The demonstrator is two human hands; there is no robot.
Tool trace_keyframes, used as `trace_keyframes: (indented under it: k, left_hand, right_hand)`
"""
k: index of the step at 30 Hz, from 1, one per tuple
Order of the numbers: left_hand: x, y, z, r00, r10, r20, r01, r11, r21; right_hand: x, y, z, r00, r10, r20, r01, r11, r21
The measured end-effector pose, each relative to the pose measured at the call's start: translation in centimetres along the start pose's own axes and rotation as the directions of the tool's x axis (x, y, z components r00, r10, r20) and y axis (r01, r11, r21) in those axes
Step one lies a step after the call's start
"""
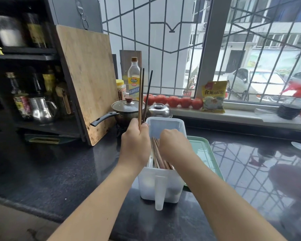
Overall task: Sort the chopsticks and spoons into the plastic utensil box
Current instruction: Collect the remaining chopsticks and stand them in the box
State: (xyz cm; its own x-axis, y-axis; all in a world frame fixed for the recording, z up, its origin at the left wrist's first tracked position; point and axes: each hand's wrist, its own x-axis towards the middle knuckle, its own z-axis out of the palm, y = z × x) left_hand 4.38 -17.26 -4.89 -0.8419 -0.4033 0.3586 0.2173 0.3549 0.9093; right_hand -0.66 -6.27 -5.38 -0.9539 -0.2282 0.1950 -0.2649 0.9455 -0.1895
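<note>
Nearest the camera, two bare forearms reach out over a dark, glossy counter point(250, 171). Between them stands the white plastic utensil box point(161, 185), its long handle tab facing near, with a green tray point(207, 153) touching its right side.

The left hand point(135, 145) is at the box's left rim, closed in a fist around a few chopsticks point(142, 94) that stand almost upright above it, two brown and one darker. The right hand point(174, 145) reaches down into the box, palm down, over a bundle of brown chopsticks point(159, 157) lying lengthwise inside. Its fingertips are hidden, so whether it grips any of them cannot be told. Something pale and metallic shows along the left inner wall; it may be a spoon, but it is too hidden to be sure.

Judging from this, the sorting looks well underway: many chopsticks are already in the box, while the ones in the left hand are still to be placed. No loose spoons or chopsticks show on the counter, so little may be left.

Just beyond the box sit a lidded pot point(125, 108) with a black handle and a steel lid point(159, 111). A wooden cutting board point(89, 80) leans on a dark shelf at far left. Farther back, an oil bottle point(133, 79), a row of tomatoes point(174, 101) and a yellow packet point(214, 96) stand along the windowsill.
</note>
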Motion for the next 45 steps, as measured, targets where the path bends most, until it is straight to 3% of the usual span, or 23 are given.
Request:
trace_keyframes:
  k: [2,4,7,8,10,14,16,19,20,22,24,27,29,32,34,36,39,40,42,44,45]
  left_hand:
    - [0.1,-0.1,0.0,1.000,0.007,0.013,-0.008,1.000,0.011]
    - [0.1,-0.2,0.0,0.999,0.015,0.045,-0.015,1.000,0.007]
    - [0.0,-0.5,-0.2,0.988,0.036,0.150,-0.037,0.999,0.000]
    - [0.0,-0.5,-0.3,0.982,0.045,0.183,-0.045,0.999,-0.005]
    - [-0.1,-0.5,-0.5,0.973,0.060,0.221,-0.057,0.998,-0.020]
    - [-0.3,-0.4,-0.5,0.968,0.083,0.236,-0.087,0.996,0.006]
    - [-0.4,-0.4,-0.3,0.974,0.082,0.210,-0.091,0.995,0.034]
    - [-0.4,-0.4,-0.1,0.994,0.060,0.096,-0.065,0.996,0.053]
    - [-0.4,-0.3,0.0,0.996,0.054,0.068,-0.059,0.996,0.061]
    - [-0.5,-0.1,0.2,0.997,0.056,0.050,-0.060,0.995,0.084]
    - [-0.5,-0.1,0.3,0.997,0.053,0.047,-0.056,0.996,0.076]
    - [-0.5,-0.1,0.2,0.999,0.027,0.035,-0.028,0.999,0.046]
    - [-0.4,0.0,0.2,1.000,0.010,0.030,-0.010,1.000,0.025]
    - [-0.4,0.2,0.1,1.000,-0.012,0.021,0.012,1.000,0.010]
    - [-0.3,0.3,0.0,1.000,-0.022,0.016,0.022,1.000,0.022]
    - [-0.4,0.4,-0.1,1.000,-0.022,0.020,0.021,0.999,0.030]
    - [-0.5,0.5,0.0,1.000,-0.011,0.025,0.011,1.000,0.020]
    - [-0.5,0.5,-0.1,0.999,-0.010,0.033,0.009,1.000,0.013]
    - [-0.5,0.4,-0.1,0.998,-0.004,0.065,0.004,1.000,0.008]
    - [-0.6,0.3,-0.1,0.991,0.015,0.131,-0.020,0.999,0.038]
    - [-0.7,0.4,-0.2,0.985,0.027,0.169,-0.037,0.997,0.060]
  right_hand:
    - [0.5,0.2,-0.1,0.997,0.019,-0.078,-0.008,0.990,0.143]
    - [0.8,0.2,-0.5,0.981,0.034,-0.192,0.050,0.906,0.420]
    - [0.4,-0.2,-1.7,0.975,-0.021,-0.221,0.197,0.544,0.815]
    - [0.1,-0.2,-2.1,0.972,-0.081,-0.222,0.233,0.480,0.845]
    - [-0.4,-0.2,-2.4,0.954,-0.164,-0.249,0.298,0.465,0.834]
    - [0.0,0.2,-2.3,0.949,-0.131,-0.287,0.315,0.442,0.840]
    - [0.1,0.5,-2.3,0.961,-0.025,-0.274,0.268,0.315,0.911]
    - [0.5,1.7,-2.8,0.955,0.246,-0.163,0.169,-0.005,0.986]
    - [0.6,2.1,-2.8,0.934,0.327,-0.148,0.156,0.002,0.988]
    - [1.1,2.2,-2.2,0.917,0.345,-0.199,0.112,0.255,0.960]
    - [1.3,1.1,-1.2,0.962,0.189,-0.199,0.064,0.550,0.833]
    - [1.2,-0.2,-0.3,1.000,0.017,-0.021,-0.002,0.824,0.567]
    - [0.8,-0.3,-0.4,1.000,0.010,-0.008,-0.006,0.930,0.369]
    - [-0.3,-0.3,-0.6,0.999,-0.009,0.037,0.003,0.989,0.147]
    - [-0.5,-0.6,-0.7,0.993,0.001,0.120,-0.005,1.000,0.030]
    - [-0.4,-0.7,-0.8,0.992,0.035,0.119,-0.040,0.998,0.044]
    - [0.5,0.1,-0.5,0.991,0.096,-0.091,-0.069,0.962,0.263]
    - [0.7,0.3,-0.6,0.979,0.131,-0.154,-0.059,0.913,0.404]
    - [0.7,0.3,-1.3,0.967,0.163,-0.197,0.032,0.686,0.726]
    - [0.3,0.3,-2.1,0.979,0.095,-0.178,0.121,0.428,0.896]
    - [0.0,0.2,-2.4,0.983,0.026,-0.181,0.160,0.361,0.919]
